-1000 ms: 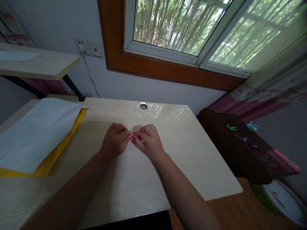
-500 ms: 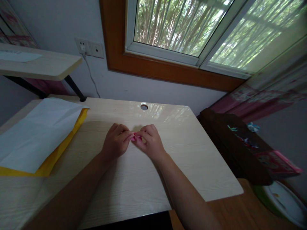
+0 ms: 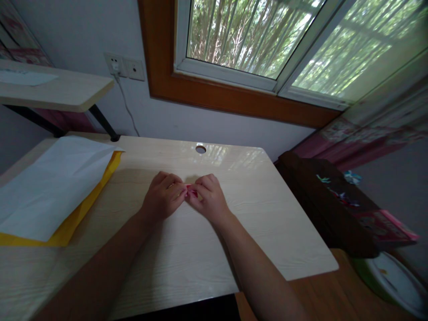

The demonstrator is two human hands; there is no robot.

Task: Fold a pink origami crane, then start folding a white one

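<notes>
Small pink piece [image 3: 188, 187] between both hands, over middle of light wood-grain counter [image 3: 267, 232]; mostly hidden, material unclear. Left hand [image 3: 163, 195]: fingers pinching left end. Right hand [image 3: 210, 197]: fingers pinching right end, fingertips of both hands nearly meeting. Whether hands touch counter: cannot tell. Round cable hole [image 3: 200, 150] beyond hands, near counter's back edge. Well left, white sheet [image 3: 60, 183] lying over yellow sheet [image 3: 92, 200], yellow showing along right and near edges.

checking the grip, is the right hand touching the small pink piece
Touching: the head view shows the right hand pinching the small pink piece, with no gap between them.
</notes>
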